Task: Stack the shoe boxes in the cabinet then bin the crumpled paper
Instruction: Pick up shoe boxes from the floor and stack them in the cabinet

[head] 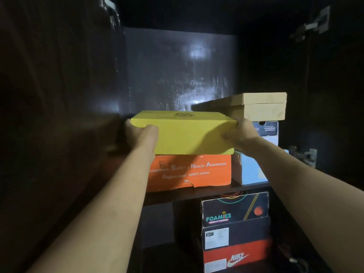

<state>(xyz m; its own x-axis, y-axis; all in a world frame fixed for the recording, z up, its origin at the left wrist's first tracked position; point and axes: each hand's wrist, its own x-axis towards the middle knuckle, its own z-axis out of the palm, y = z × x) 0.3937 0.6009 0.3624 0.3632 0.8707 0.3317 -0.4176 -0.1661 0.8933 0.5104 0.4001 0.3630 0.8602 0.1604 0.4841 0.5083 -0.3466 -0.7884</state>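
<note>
A yellow shoe box [185, 133] sits on top of an orange safety-shoes box [189, 172] on the upper shelf of a dark cabinet. My left hand [140, 135] grips the yellow box's left end, fingers wrapped behind it and thumb on the front. My right hand [239, 133] grips its right end the same way. To the right stands another stack: a plain brown box [262, 107] on a dark box [266, 132] on a light blue box [251, 170]. No crumpled paper is in view.
Below the shelf edge [197, 196] stand a black Foamies box [234, 209], a dark labelled box [236, 235] and a red Nike box [238, 259]. Open cabinet doors with metal hinges [303, 154] flank both sides. The cabinet's back wall [177, 71] rises above the boxes.
</note>
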